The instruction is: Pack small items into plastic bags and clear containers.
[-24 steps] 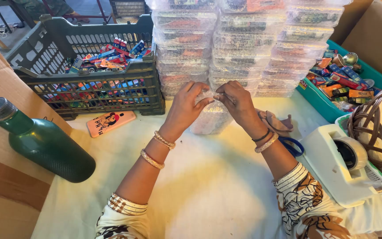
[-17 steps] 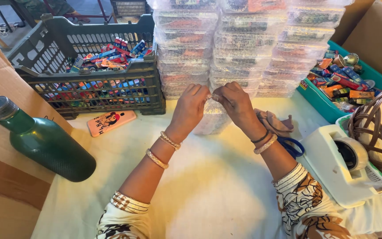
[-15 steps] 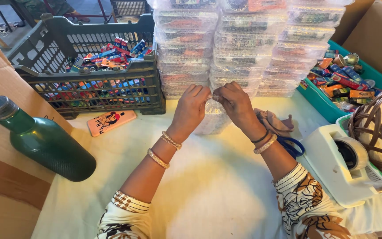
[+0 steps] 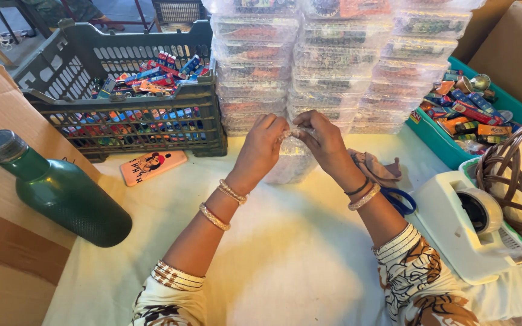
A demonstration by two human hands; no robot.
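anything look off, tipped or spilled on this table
The green bottle lies tilted against the cardboard box rather than standing. Nothing is spilled. Both hands, left hand and right hand, pinch a small clear packet.

A: Where does the view sit?
B: On the person's head, tilted steeply down over the table [image 4: 285, 265], close enough that both forearms enter from six o'clock.
A: Which way does it face?
B: Forward to twelve o'clock, where the stacked clear boxes [image 4: 333, 60] rise; a grey crate [image 4: 122, 121] lies at ten o'clock, a tape dispenser [image 4: 472, 223] at four.
A: Any second view?
B: No, only this one.
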